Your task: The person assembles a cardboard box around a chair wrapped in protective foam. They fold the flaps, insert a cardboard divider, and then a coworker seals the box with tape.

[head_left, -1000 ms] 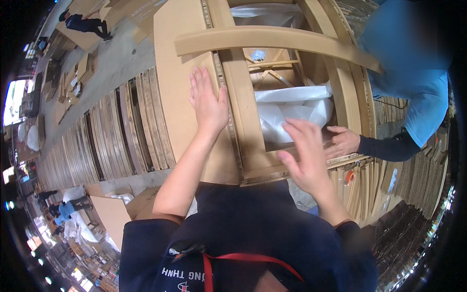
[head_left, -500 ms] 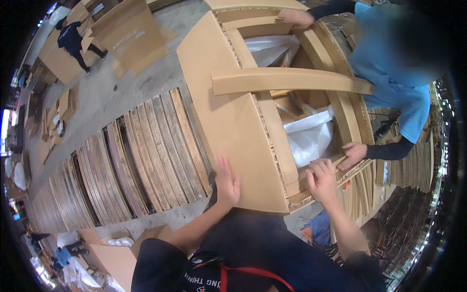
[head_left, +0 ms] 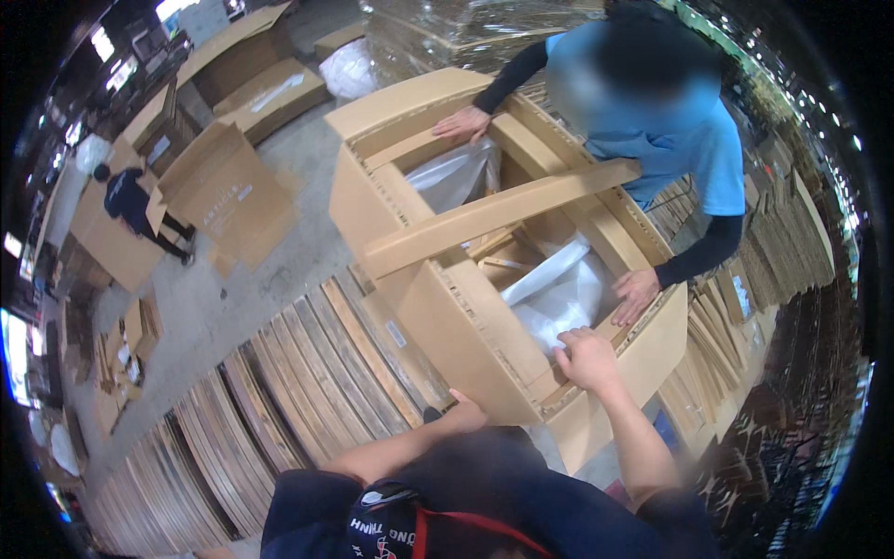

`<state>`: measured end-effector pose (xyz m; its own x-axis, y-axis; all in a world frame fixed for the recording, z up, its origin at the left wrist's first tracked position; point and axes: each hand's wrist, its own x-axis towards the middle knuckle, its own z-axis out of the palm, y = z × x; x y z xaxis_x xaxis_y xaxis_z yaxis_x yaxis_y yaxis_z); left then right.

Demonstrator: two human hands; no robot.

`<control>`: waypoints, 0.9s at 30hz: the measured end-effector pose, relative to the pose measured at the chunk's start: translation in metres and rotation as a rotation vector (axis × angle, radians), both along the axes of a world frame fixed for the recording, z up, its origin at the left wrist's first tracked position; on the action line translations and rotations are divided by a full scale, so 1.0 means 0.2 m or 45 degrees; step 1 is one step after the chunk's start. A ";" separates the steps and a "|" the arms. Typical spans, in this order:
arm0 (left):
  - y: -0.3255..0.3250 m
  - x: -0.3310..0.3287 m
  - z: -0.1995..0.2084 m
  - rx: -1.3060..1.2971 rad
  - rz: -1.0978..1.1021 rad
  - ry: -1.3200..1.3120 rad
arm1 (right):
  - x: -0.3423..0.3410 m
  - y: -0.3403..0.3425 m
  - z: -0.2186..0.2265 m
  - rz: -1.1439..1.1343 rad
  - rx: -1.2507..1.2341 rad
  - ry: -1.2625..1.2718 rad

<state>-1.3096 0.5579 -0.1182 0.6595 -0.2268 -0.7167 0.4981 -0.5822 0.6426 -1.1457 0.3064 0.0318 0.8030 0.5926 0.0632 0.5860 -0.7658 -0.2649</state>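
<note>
Both hands gripped the large cardboard carton (head_left: 466,335), left hand (head_left: 463,411) low on its wall, right hand (head_left: 587,359) closed over its rim; stiff, bulky, probably awkward, best held by edges.

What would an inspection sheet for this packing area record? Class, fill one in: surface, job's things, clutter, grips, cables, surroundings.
Surface: grey concrete floor, partly covered by rows of flat cardboard sheets.
Job's things: large open cardboard carton with a cardboard strip lying across its top; white plastic wrap inside.
Clutter: open and folded boxes lie about the floor.
Grips: left hand against the carton's near corner; right hand on its near rim, by the plastic. A co-worker's hand rests on the right rim.
Cables: nothing seen.
Surroundings: stacked cardboard at right; another person far left.
</note>
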 end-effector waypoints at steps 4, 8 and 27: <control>0.04 0.13 0.03 -0.196 -0.210 -0.082 | -0.01 0.03 0.00 -0.083 0.071 -0.024; 0.20 0.20 0.13 -0.373 -0.400 -0.235 | 0.01 0.04 0.02 -0.170 0.098 0.070; 0.79 1.48 0.93 0.529 -0.745 -1.163 | -0.64 0.59 -0.01 -1.506 0.681 -0.553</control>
<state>-1.0145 0.7164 0.0686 0.8416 -0.5268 -0.1191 -0.4669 -0.8206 0.3296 -1.2731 0.4248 0.0298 0.6656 -0.6030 0.4397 -0.2293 -0.7260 -0.6484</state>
